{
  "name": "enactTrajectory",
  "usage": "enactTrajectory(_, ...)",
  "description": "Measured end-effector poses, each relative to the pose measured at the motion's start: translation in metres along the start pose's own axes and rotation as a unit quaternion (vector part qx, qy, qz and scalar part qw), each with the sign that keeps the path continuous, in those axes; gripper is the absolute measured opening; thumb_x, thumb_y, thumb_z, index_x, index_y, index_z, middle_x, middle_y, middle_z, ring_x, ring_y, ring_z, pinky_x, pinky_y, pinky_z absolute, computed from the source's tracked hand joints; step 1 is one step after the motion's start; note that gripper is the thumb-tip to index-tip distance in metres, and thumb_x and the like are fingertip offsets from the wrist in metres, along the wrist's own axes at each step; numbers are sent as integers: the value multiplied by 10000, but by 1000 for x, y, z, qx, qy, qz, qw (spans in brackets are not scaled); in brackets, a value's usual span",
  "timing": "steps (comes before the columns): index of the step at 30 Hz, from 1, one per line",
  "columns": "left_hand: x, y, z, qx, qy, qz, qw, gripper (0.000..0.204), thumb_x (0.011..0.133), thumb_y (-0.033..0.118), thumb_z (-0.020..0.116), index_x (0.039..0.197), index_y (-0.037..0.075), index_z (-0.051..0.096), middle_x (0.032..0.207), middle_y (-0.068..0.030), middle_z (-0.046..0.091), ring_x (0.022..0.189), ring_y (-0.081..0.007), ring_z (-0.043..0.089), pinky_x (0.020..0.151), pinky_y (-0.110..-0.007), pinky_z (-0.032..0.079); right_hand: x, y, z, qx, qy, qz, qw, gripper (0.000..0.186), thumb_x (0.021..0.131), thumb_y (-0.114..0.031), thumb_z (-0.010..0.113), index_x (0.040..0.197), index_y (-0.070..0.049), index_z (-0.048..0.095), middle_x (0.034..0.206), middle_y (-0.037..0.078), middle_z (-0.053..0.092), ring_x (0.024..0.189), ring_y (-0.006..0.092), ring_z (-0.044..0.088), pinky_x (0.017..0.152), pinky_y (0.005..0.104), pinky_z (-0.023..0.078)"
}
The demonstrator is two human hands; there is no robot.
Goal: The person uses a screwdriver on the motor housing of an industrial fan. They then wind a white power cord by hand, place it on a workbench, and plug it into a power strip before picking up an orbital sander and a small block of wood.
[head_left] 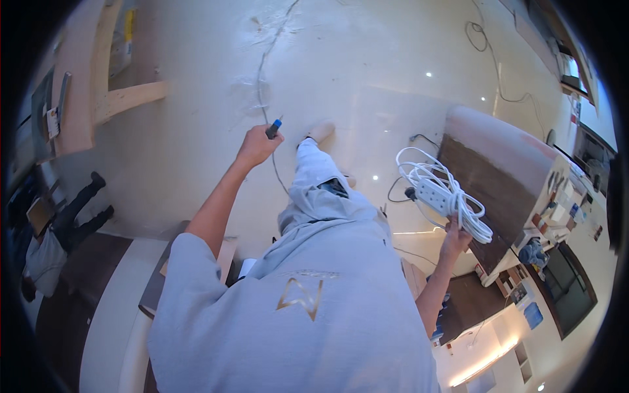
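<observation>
White plastic: we find a socket strip (432, 194) and its looped cable (480, 230) gripped in the right hand (455, 239), bunched, we judge, to prevent trailing. They appear before the left edge of a brown-sided counter (488, 187); contact we cannot confirm. The left hand (257, 147) is closed around a blue-ended tool (274, 128), tip outward, presumably for safe carrying.

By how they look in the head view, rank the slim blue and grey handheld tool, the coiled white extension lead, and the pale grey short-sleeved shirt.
1. Pale grey shirt
2. White extension lead
3. Blue and grey tool
</observation>
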State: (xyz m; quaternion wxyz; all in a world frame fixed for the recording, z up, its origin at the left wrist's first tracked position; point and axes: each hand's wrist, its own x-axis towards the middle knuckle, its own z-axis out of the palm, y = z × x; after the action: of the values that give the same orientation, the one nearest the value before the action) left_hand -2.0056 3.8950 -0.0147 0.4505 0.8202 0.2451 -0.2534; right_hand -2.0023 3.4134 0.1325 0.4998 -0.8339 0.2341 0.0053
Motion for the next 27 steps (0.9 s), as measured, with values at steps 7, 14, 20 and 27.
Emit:
enactTrajectory(7,-6,144,84,-168,-180,229,942,565,651,327,817,1130,85,641,1039,-113,664,901,-224,626,828,-314,477,24,-45,18,16,-55,-39,998,290,875,-23,608,1162,-33,566,804,-42,562,579,13,412,479,176,303)
enactTrajectory(14,-41,305,111,0,-185,475,860,689,652,283,798,1252,114,507,1142,-113,602,1025,-308,590,849,-385,490,30,-139,2,233,-84,46,968,223,895,-67,597,1107,-5,575,723,-34,518,555,22,409,474,191,293)
enactTrajectory(20,-5,298,142,230,-84,572,783,371,701,193,709,1023,96,550,989,-80,622,776,-305,637,668,-417,510,20,-166,-43,-199,23,-197,960,158,842,-76,643,973,13,658,752,64,653,637,90,573,570,243,446)
enactTrajectory(27,-19,328,105,123,70,674,725,352,661,106,703,978,94,551,980,-64,623,695,-257,643,612,-356,510,9,-85,-147,-359,-182,-35,915,138,830,-152,672,906,-43,707,809,99,695,721,223,637,714,338,492)
